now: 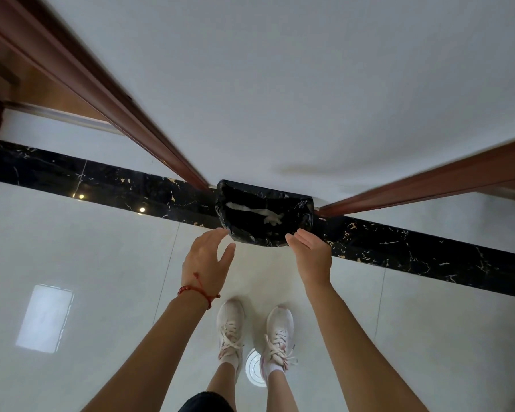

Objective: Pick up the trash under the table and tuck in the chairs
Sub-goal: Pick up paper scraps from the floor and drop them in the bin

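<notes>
the person is standing on the pale tiled floor (72, 233), looking straight down, with both arms reaching forward toward a small bin lined with a black bag (263, 214). the bin is sitting against the white wall (280, 84), on the black marble strip (428, 248) that is running along the floor's edge, between two reddish wooden door frames (116, 108). that spot is probably keeping it out of the walking path.

inside the bag, some crumpled whitish trash (259, 212) is lying near the bottom; this is where the task's thing is showing now, already in the bin rather than under any table. no table or chairs are appearing in view.

the left hand (207, 257), wearing a red bead bracelet (195, 291), is hovering just beside the bin's near left rim with its fingers (220, 231) spread and released, grasping nothing. the right hand (311, 251) is hovering at the near right rim, palm turned inward, its fingers (293, 237) straight and released too, also holding nothing. whether either is actually touching the bag is hard to tell. the hands are flanking the rim, which is suggesting either that trash is just being let go or that the bin is about to be lifted or steadied.

a pair of white sneakers (231, 328) is planted close behind the hands, and a round ceiling light is reflecting on the floor between them.

judging by this, the trash part is looking largely done, while tucking in the chairs is not yet done.
</notes>
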A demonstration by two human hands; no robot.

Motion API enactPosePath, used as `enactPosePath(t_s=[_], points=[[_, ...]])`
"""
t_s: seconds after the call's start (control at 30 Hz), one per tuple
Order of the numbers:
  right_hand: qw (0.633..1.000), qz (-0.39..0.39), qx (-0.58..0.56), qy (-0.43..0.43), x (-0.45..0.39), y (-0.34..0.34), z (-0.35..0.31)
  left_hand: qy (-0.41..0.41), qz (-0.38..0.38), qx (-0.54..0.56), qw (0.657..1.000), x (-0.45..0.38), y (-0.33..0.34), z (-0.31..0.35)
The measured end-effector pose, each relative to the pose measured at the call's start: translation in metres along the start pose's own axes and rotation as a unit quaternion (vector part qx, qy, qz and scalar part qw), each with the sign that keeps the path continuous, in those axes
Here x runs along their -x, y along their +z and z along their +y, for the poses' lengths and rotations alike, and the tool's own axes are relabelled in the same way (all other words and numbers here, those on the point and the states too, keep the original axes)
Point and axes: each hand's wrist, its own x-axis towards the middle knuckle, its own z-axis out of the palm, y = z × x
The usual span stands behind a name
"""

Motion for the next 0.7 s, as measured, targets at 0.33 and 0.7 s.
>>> enactPosePath(t_s=[0.33, 0.7], points=[[0.948, 0.015, 0.236, -0.214, 0.096, -0.064, -0.027, 0.064, 0.005, -0.035, 0.997, 0.05, -0.049, 0.06], [0.94, 0.151, 0.212, -0.22, 0.213, -0.129, -0.067, 0.247, -0.026, -0.067, 0.966, 0.109, -0.112, 0.144]])
